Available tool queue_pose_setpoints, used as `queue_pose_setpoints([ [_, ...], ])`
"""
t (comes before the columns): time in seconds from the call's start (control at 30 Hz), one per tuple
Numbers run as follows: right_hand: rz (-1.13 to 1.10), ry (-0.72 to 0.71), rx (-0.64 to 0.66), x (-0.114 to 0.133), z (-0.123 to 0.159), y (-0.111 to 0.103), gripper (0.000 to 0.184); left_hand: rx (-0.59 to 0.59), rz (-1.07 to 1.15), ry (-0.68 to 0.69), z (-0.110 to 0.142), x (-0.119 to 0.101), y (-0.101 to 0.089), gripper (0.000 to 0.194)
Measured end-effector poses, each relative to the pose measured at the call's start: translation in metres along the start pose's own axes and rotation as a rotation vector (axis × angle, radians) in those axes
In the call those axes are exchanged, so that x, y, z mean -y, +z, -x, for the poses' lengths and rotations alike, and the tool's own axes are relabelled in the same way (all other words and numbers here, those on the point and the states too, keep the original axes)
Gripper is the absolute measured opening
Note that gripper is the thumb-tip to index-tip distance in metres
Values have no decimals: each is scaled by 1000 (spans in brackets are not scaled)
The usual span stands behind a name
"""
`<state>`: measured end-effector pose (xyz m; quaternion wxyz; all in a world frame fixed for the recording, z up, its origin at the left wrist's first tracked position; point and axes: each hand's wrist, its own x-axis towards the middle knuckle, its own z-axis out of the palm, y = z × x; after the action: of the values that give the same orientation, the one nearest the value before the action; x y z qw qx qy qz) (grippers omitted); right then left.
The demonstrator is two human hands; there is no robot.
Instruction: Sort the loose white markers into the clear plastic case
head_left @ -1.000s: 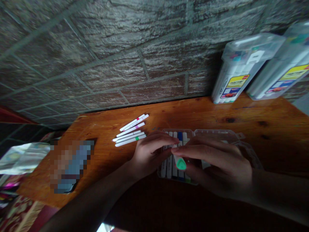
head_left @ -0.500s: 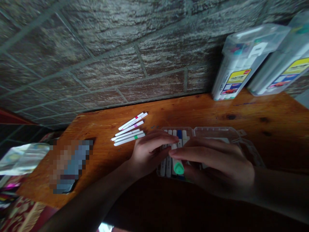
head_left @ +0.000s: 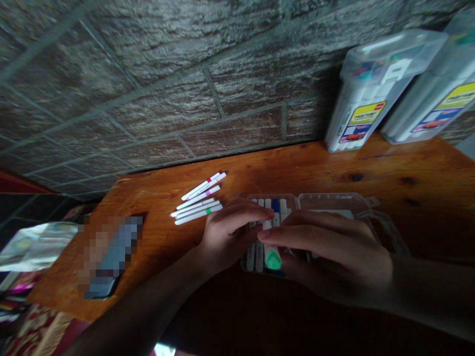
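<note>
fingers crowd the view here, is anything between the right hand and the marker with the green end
Nothing visible: the right hand holds the green-ended marker directly. The left hand is close by its far end, over the open plastic marker case; contact is unclear.

- The right hand [head_left: 334, 242] grips a white marker [head_left: 272, 253] between thumb and fingers, its green end towards the viewer, above an open clear plastic case [head_left: 272, 196].
- The left hand [head_left: 230, 225] curves over the case, its fingertips just beside that marker; what they touch is unclear.
- More white markers [head_left: 250, 257] lie side by side in the case.
- Slim white pens [head_left: 199, 197], some banded red, purple or green, lie left on the wooden worktop [head_left: 289, 168].
- Two marker boxes [head_left: 358, 109] stand near the block wall [head_left: 166, 99].
</note>
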<state>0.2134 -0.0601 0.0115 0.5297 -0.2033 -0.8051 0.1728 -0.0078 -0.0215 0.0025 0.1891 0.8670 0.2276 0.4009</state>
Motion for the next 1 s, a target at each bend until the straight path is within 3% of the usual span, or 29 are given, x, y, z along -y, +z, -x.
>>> queue_pose_setpoints([
  [1.0,7,-6,14,1,-1,1,18,-7,12,-9,1,1,1,15],
])
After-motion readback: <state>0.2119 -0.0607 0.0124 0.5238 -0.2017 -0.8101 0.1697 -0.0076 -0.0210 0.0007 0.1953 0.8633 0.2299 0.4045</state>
